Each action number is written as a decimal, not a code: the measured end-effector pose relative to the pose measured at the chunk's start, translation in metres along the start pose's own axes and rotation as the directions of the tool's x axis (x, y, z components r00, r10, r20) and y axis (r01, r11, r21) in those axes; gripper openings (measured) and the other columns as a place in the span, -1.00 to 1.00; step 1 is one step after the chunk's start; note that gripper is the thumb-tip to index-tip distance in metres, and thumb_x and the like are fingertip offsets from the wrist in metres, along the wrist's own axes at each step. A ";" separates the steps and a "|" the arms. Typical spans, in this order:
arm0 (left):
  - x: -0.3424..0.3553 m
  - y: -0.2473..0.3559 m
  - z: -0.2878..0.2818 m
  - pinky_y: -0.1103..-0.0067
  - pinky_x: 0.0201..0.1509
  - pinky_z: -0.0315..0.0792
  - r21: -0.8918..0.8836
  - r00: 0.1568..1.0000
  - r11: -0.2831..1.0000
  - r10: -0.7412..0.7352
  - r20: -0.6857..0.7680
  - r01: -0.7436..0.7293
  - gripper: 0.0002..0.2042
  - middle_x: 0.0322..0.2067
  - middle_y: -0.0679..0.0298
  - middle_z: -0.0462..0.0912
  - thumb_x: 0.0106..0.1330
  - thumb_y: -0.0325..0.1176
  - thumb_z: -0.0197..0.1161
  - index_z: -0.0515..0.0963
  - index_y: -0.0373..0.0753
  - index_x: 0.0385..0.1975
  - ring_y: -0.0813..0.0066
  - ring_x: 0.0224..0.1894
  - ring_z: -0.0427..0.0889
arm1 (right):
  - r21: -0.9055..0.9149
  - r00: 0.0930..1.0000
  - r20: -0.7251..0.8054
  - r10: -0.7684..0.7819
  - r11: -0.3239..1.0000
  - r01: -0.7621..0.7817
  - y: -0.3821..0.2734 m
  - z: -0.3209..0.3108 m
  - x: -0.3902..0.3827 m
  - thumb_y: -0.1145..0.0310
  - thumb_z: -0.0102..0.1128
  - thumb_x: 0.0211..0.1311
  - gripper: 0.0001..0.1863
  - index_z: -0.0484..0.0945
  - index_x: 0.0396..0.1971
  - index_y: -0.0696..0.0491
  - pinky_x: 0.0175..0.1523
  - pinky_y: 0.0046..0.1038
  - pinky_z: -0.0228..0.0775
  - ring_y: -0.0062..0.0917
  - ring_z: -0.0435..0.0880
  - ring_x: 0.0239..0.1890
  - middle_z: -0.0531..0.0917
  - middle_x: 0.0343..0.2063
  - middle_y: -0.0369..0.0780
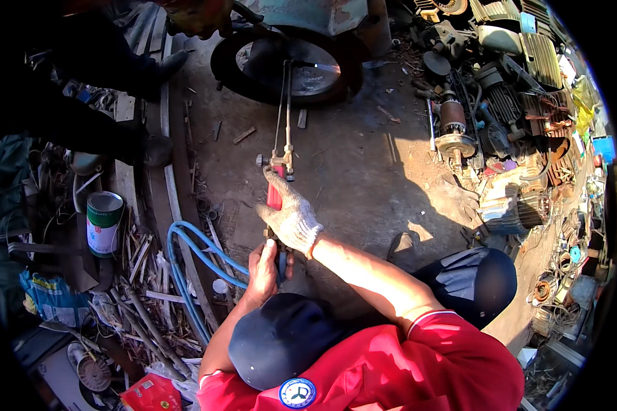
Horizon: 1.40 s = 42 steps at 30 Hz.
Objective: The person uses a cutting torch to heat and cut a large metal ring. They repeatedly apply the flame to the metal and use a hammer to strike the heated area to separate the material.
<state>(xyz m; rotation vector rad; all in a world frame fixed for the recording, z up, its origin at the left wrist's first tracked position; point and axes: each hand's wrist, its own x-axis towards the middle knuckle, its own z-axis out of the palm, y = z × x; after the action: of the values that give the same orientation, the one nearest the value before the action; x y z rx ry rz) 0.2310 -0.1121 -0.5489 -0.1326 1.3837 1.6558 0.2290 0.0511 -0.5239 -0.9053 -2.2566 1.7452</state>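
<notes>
My right hand [291, 219], in a pale knitted glove, is closed round the red handle of a cutting torch [275, 195]. My bare left hand [262, 270] grips the torch's rear end, near a brass fitting and the hoses. Long thin tubes run forward from the handle to a bent head, where a bright flame points right. This head is over the opening of a dark round metal rim [295, 98] on a large greenish metal body [308, 15]. At the top, another person's gloved hand [199, 17] is beside a dark bar near the rim.
A light-blue hose [178, 264] loops at my left. Another person's dark-clad leg [99, 137] stands at upper left. A green-and-white can [105, 225] sits among wood scraps. Motor parts [452, 116] are heaped along the right, with a loose work glove [459, 198] on the floor beside them.
</notes>
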 end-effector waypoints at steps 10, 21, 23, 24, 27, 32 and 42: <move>-0.021 -0.017 -0.016 0.54 -0.58 0.41 0.073 0.997 0.994 -0.077 -0.009 0.077 -0.46 -0.53 0.15 0.61 0.57 0.11 0.05 0.52 -0.39 -0.11 0.42 -0.66 0.52 | 0.012 1.000 0.024 0.011 1.000 -0.011 0.012 0.001 -0.028 0.29 0.42 0.20 -0.23 0.35 0.43 -0.03 0.38 -0.28 0.40 -0.12 0.53 0.34 0.51 0.32 0.00; -0.020 -0.012 -0.009 0.56 -0.57 0.41 0.092 0.997 0.994 -0.059 -0.040 0.062 -0.50 -0.51 0.18 0.62 0.58 0.09 0.05 0.51 -0.36 -0.14 0.47 -0.65 0.53 | 0.008 0.998 -0.048 -0.032 0.999 0.033 0.013 0.007 -0.025 0.30 0.44 0.17 -0.22 0.37 0.42 -0.07 0.29 -0.25 0.48 -0.11 0.60 0.26 0.57 0.27 -0.02; -0.019 -0.014 -0.013 0.56 -0.56 0.42 0.061 0.998 0.997 -0.054 -0.010 0.054 -0.51 -0.50 0.18 0.62 0.58 0.08 0.06 0.51 -0.36 -0.14 0.47 -0.65 0.53 | -0.002 0.999 -0.038 -0.012 1.000 0.012 0.009 0.007 -0.025 0.32 0.44 0.16 -0.23 0.38 0.41 -0.05 0.29 -0.26 0.49 -0.11 0.60 0.26 0.56 0.27 -0.02; -0.018 -0.015 -0.013 0.55 -0.56 0.42 0.069 0.998 0.996 -0.055 -0.009 0.055 -0.51 -0.50 0.18 0.63 0.58 0.08 0.06 0.51 -0.36 -0.14 0.47 -0.65 0.53 | 0.003 0.998 -0.053 -0.018 1.000 0.018 0.009 0.008 -0.025 0.32 0.44 0.16 -0.23 0.38 0.41 -0.05 0.29 -0.26 0.48 -0.11 0.60 0.27 0.56 0.28 -0.02; -0.018 -0.009 -0.009 0.55 -0.56 0.43 0.092 0.997 0.992 -0.081 -0.006 0.081 -0.52 -0.50 0.18 0.63 0.59 0.06 0.05 0.50 -0.36 -0.14 0.47 -0.65 0.53 | -0.003 0.994 -0.099 -0.054 0.999 0.054 0.015 0.009 -0.026 0.34 0.44 0.17 -0.23 0.38 0.41 -0.03 0.29 -0.27 0.48 -0.12 0.60 0.27 0.55 0.29 -0.03; -0.018 -0.010 -0.008 0.55 -0.55 0.43 0.089 0.998 0.995 -0.057 0.015 0.055 -0.55 -0.50 0.20 0.62 0.60 0.02 0.05 0.50 -0.36 -0.15 0.48 -0.63 0.54 | -0.013 0.993 -0.099 -0.060 0.998 0.058 0.020 0.012 -0.026 0.37 0.43 0.17 -0.25 0.38 0.40 0.01 0.29 -0.31 0.48 -0.16 0.59 0.28 0.55 0.30 -0.05; -0.013 -0.016 -0.014 0.54 -0.55 0.43 0.085 0.999 0.995 -0.046 0.023 0.043 -0.57 -0.49 0.19 0.63 0.59 0.01 0.07 0.48 -0.35 -0.19 0.49 -0.62 0.55 | 0.016 0.988 -0.129 -0.089 0.996 0.091 0.027 0.015 -0.024 0.37 0.40 0.21 -0.26 0.37 0.41 -0.05 0.17 -0.30 0.55 -0.18 0.68 0.17 0.60 0.22 -0.01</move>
<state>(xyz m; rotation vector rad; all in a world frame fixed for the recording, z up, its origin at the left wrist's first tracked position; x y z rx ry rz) 0.2433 -0.1325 -0.5573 -0.0934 1.4198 1.5551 0.2510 0.0293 -0.5482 -0.8704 -2.1578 1.6222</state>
